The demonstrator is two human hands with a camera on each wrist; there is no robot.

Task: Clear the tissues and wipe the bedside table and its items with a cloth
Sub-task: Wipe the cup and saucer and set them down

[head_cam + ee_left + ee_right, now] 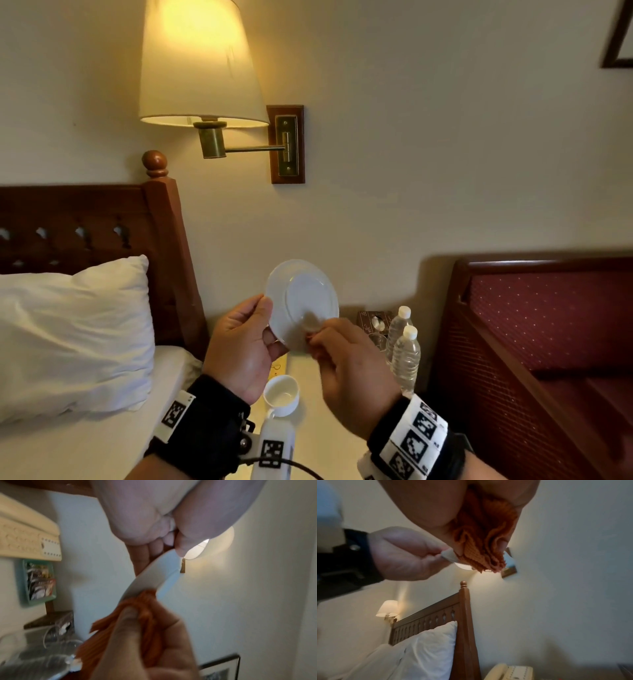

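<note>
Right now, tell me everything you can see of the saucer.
The saucer is small, round, plain white and glossy, like glazed ceramic, with a raised ring showing toward the head camera. It is held up in the air, tilted nearly on edge, above the bedside table. The left hand pinches its left rim, thumb on the near face. The right hand presses a bunched orange cloth against its lower edge. No chips or stains show.

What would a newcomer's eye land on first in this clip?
The white saucer, held up in mid-air before the wall: the left hand grips its edge, the right hand presses a bunched orange cloth against it. Next, the lit lamp glowing on the wall above, and the empty white cup on the bedside table below the hands.
</note>
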